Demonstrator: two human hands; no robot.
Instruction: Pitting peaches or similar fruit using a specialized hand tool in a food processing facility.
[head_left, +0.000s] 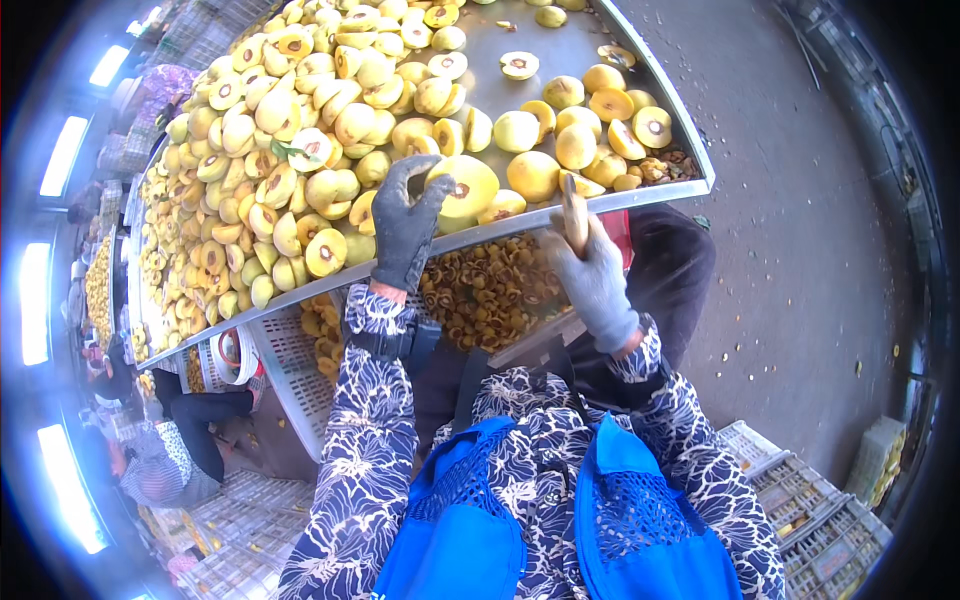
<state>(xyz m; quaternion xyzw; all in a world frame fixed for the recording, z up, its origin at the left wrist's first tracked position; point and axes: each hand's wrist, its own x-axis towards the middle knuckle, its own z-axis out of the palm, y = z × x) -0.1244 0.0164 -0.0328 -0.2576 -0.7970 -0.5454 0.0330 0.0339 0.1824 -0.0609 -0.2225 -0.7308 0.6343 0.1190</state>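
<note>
My left hand (405, 225), in a dark grey glove, is at the near rim of a metal-topped table (487, 45). Its thumb and forefinger pinch a large yellow peach half (472, 180), cut face up with the stone in its middle. In a light grey glove, my right hand (596, 277) grips a wooden-handled tool (576, 217) upright just in front of the rim; its working end is hard to make out. Whole peaches (533, 176) and cut halves lie beyond both hands. A big heap of halved peaches (277, 112) covers the table's left side.
Below the rim, a container of small brown-yellow fruit pieces (487, 292) stands by my lap. Left of it is a white perforated crate (289, 367). Scraps (667, 166) lie in the table's right corner. Another person (169, 457) sits at left; stacked crates (817, 517) stand behind at right.
</note>
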